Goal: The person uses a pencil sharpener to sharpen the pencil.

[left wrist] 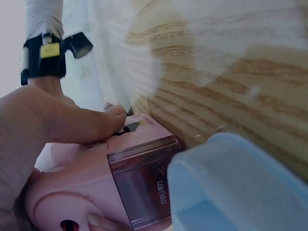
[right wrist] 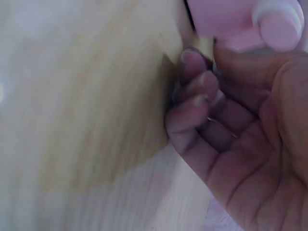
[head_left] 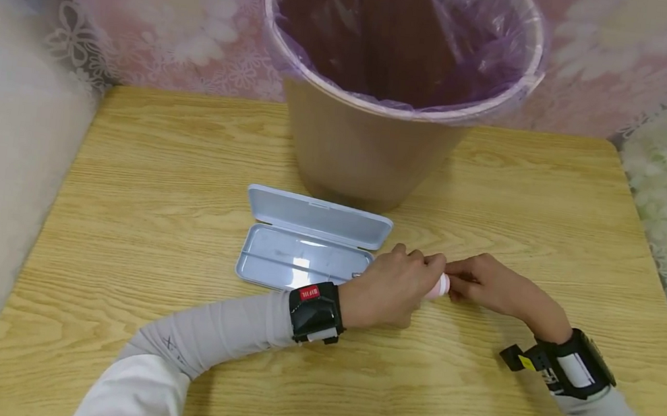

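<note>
My left hand [head_left: 389,285] grips a pink pencil sharpener [left wrist: 77,183] with a see-through drawer [left wrist: 144,185]. Its thumb [left wrist: 91,122] lies along the sharpener's upper side. On the sharpener's right side, a round pink hub with a white ring [right wrist: 279,29] shows in the right wrist view. Close by it, my right hand [head_left: 496,289] has curled fingers and pinches what looks like the crank; the fingertips mostly hide it. An opened pale blue pencil case [head_left: 273,259] lies to the left, partly behind the left hand. A small metallic end [head_left: 355,275] shows beside that hand; its kind is unclear.
A large bin [head_left: 370,151] lined with a purple bag [head_left: 494,69] stands at the back of the wooden table [head_left: 160,176], just behind the case's raised lid [head_left: 320,215]. Flowered pink cloth [head_left: 195,17] hangs behind.
</note>
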`<state>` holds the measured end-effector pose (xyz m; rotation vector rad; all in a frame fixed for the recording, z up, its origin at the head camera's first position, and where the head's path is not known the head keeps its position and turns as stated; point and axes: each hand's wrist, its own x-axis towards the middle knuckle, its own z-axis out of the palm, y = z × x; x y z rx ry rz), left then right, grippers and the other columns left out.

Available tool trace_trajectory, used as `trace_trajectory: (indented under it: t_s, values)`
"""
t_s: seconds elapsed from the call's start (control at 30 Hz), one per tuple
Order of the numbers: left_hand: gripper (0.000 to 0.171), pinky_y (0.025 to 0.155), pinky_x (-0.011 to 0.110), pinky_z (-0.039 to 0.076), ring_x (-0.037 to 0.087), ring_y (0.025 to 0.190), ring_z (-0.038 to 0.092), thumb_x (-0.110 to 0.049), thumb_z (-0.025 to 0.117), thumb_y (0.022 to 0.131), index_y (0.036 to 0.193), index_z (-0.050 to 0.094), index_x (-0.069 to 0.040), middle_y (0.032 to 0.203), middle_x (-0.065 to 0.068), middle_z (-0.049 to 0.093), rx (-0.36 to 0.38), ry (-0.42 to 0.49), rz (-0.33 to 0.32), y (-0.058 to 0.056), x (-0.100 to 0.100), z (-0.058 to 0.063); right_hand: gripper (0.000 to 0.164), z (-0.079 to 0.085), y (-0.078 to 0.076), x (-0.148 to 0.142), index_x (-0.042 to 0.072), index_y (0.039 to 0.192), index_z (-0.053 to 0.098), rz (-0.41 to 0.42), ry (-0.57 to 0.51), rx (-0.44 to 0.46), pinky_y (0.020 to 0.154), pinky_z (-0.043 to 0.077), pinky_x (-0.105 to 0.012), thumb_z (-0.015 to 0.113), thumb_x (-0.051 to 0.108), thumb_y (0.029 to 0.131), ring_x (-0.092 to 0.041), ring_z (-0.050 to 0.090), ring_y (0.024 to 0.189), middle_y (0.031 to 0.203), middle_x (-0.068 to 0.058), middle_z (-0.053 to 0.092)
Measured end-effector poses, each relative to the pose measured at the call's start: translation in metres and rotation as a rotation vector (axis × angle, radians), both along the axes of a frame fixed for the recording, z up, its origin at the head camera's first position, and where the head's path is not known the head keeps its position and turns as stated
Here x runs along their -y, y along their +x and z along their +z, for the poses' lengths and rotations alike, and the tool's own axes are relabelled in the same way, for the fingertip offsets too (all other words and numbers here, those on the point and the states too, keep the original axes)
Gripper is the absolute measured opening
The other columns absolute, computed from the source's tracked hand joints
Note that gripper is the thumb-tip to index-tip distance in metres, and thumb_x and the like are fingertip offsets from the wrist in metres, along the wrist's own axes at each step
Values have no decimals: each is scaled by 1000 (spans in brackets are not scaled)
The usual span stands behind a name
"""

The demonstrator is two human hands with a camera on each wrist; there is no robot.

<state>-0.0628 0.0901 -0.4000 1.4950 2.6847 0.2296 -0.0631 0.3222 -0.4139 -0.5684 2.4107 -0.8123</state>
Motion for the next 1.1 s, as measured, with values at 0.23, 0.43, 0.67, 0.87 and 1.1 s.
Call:
trace_trajectory:
  t_s: [0.23,0.43,0.67,0.87,1.1]
  values:
    - [40,69,26,47,11,76,59,-29,75,79,107,50,-14,81,-4,60,4,-48,10,0,-6,1,19,-2,29,2,20,88,69,75,-74,-50,51,37,-18,59,13,103,8,36,53,64,20,43]
    - [42,68,26,46,13,76,58,-30,76,78,108,50,-15,82,-3,60,25,-84,20,0,-7,3,20,5,49,6,26,87,67,123,-115,-129,50,31,-12,60,15,102,12,28,54,64,24,32]
    - [46,68,25,47,14,78,58,-29,77,76,109,50,-15,83,-3,60,60,-81,0,2,-9,3,26,18,57,6,26,81,61,202,-170,-122,52,32,-11,60,11,102,13,26,58,67,21,30]
    - [44,66,24,47,13,75,57,-28,78,76,108,50,-15,80,-4,58,30,-78,27,0,-6,3,20,31,55,3,25,100,71,184,-203,-137,54,44,-17,60,8,101,11,44,61,70,18,52]
    - [40,59,23,46,14,72,56,-22,76,76,107,51,-14,79,-3,58,11,-46,21,0,-1,3,27,48,46,0,25,111,71,168,-196,-149,59,47,-19,59,4,101,6,54,67,81,17,63]
